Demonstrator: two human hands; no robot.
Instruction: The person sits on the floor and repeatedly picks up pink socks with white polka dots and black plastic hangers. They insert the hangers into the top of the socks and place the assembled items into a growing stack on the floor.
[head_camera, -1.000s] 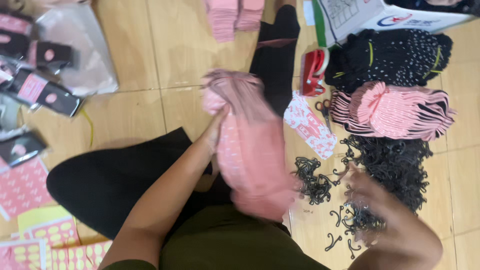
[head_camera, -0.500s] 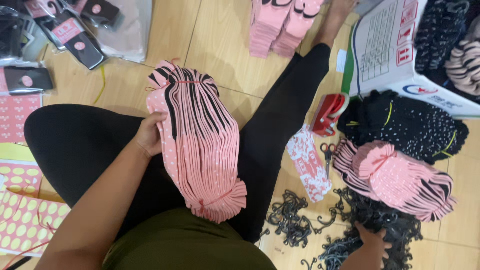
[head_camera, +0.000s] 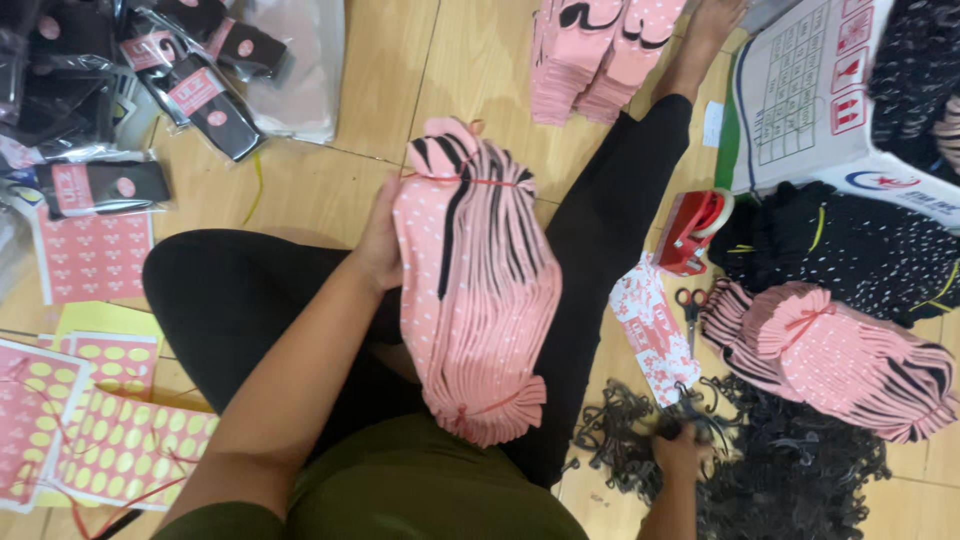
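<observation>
1. Wooden floor (head_camera: 470, 80), strewn with packaged goods.
2. Pink dotted sock bundle (head_camera: 480, 290), tied with red string, resting over lap.
3. Left hand (head_camera: 378, 250), grip wrapped around bundle's left edge.
4. Right hand (head_camera: 678, 450), grip closed among black plastic hooks (head_camera: 620, 430) on floor.

Black leggings (head_camera: 250, 290), olive-green top (head_camera: 400, 490), bare forearms, bare foot (head_camera: 710, 25)

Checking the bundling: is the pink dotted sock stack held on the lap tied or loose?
Tied. The pink dotted sock stack has red string cinching both ends; the left hand steadies its side.
</observation>
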